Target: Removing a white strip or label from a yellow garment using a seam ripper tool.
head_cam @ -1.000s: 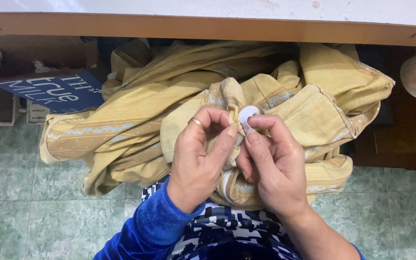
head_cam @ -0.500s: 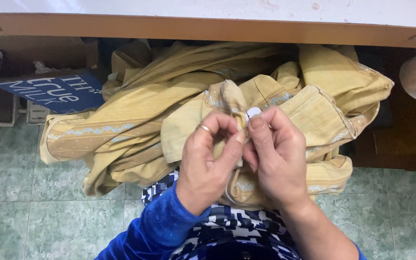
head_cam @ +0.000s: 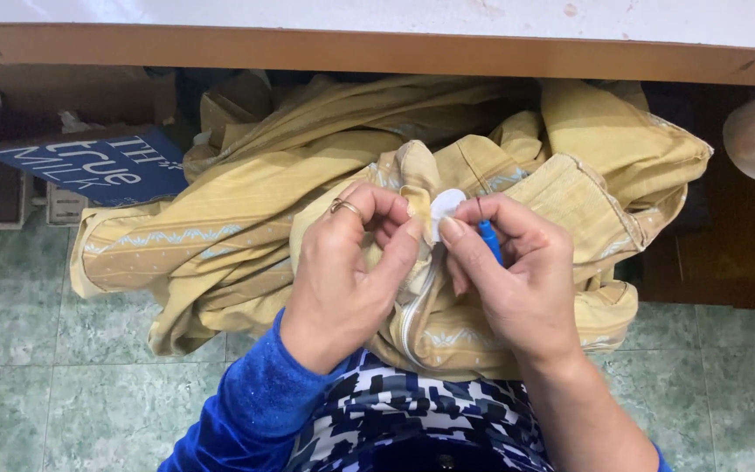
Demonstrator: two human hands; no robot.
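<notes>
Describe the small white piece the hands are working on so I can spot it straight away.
Start at the heap of yellow fabric below the wooden table edge. Where the left hand and right hand meet sits a white round button, the only plain white disc on the patterned cloth.

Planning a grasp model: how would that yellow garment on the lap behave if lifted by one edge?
The yellow garment would likely be floppy: it lies in loose folds and drapes off the lap. Probably light, since the left hand bunches it with fingertips alone. The white disc by the right hand looks rigid.
</notes>
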